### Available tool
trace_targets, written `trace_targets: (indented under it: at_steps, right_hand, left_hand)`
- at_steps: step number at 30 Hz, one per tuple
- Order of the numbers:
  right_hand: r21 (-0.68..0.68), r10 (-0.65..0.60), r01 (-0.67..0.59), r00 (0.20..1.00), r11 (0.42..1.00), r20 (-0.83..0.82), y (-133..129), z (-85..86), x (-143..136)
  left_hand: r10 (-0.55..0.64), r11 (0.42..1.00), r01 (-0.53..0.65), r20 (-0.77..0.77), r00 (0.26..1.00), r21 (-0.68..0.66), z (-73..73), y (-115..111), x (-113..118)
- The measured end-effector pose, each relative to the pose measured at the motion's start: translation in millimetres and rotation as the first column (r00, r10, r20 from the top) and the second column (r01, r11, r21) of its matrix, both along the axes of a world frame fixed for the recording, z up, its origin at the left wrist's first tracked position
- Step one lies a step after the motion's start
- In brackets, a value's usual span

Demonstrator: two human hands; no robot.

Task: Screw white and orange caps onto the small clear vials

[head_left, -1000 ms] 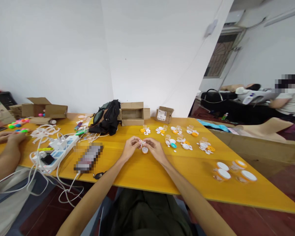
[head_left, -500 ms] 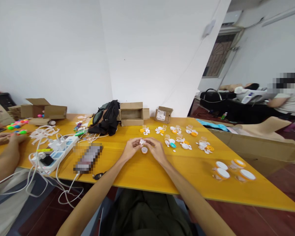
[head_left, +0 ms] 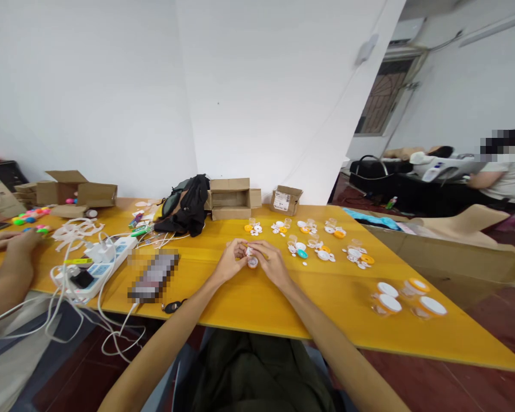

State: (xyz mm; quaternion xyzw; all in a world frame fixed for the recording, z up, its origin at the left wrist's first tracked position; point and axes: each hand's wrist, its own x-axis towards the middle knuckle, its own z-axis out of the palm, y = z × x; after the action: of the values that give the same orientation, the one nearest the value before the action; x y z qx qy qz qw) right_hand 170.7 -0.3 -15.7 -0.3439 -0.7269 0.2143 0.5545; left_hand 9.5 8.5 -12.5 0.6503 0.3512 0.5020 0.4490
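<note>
Yellow and smooth, the desk (head_left: pixel 249 303) runs beneath; the left hand (head_left: pixel 232 261) has its fingers closed on a small white piece (head_left: pixel 249 252), just above a round, pale tub (head_left: pixel 252 263); the right hand (head_left: pixel 273 262) pinches it too; further right, loose white discs (head_left: pixel 323 256) and orange lids (head_left: pixel 367 260) lie unassembled, it seems, while four clear jars (head_left: pixel 431 306), rimmed orange, topped white, look finished

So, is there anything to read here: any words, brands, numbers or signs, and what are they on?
No text is clear enough to quote.
White label on the small cardboard box: printed, too small to read.
Beige item at the left edge: dark marks, blurred.
Power strip: blue panels, no legible lettering.
Phone: pixelated.
Small white pieces in the hands: too small to tell.
</note>
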Motion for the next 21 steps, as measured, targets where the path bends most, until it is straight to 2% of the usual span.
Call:
trace_targets:
  at_steps: [21]
  right_hand:
    - [-0.053,-0.004,0.002,0.999,0.999,-0.042,-3.3,4.6,-3.4]
  left_hand:
    - [-0.056,0.998,0.056,0.066,0.996,-0.006,5.0,-0.9,-0.2]
